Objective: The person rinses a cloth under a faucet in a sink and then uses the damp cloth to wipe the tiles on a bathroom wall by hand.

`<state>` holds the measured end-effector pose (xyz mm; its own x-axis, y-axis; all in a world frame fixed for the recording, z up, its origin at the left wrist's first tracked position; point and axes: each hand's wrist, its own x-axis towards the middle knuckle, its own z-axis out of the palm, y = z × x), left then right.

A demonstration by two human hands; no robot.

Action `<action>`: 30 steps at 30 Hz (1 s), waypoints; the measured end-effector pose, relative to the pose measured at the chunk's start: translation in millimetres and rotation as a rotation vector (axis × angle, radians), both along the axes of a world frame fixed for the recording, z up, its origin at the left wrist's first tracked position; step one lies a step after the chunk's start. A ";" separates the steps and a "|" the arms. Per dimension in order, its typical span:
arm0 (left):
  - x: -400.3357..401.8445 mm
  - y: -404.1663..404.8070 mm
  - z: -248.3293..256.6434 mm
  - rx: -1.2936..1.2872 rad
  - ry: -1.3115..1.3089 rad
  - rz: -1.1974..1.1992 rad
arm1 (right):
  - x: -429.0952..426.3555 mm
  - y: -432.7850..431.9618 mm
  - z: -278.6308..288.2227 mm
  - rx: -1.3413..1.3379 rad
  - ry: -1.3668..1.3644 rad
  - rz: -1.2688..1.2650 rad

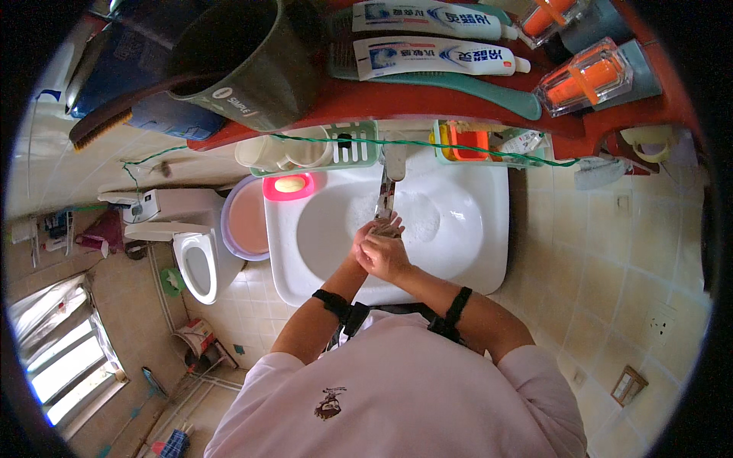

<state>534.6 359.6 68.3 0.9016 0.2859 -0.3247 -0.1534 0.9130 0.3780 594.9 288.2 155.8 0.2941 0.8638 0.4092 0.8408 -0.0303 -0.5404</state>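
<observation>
My left hand (363,233) is held palm up under the chrome tap (386,197), its fingertips spread. Across its palm lies my right hand (382,256), curled and touching it. A wet, greyish-brown patch shows between the hands; whether it is running water or a thing held is unclear. Both hands are over the near part of the basin of a white washbasin (487,240). Suds (421,216) float on the water in it. On the basin's left corner rests a pink soap dish (268,188) with a pale yellow soap bar (290,183).
Above the basin runs a red shelf (343,106) with toothpaste tubes (438,57), a teal comb (487,91), a dark cup (257,86) and a brush (103,126). A green twisted cord (412,142) hangs below its edge. Left stand a purple-rimmed tub (229,229) and a toilet (197,269).
</observation>
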 end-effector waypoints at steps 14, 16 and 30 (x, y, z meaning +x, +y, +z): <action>-2.4 11.9 11.1 -0.242 0.236 -0.089 | 63.6 1.6 -76.0 -0.372 0.550 -0.592; -3.7 18.0 23.8 -0.324 0.149 -0.044 | 58.4 -5.4 -74.7 -0.283 0.509 -0.596; -29.9 32.8 36.7 -0.216 0.247 -0.075 | 31.3 -15.7 -71.7 -0.275 0.511 -0.329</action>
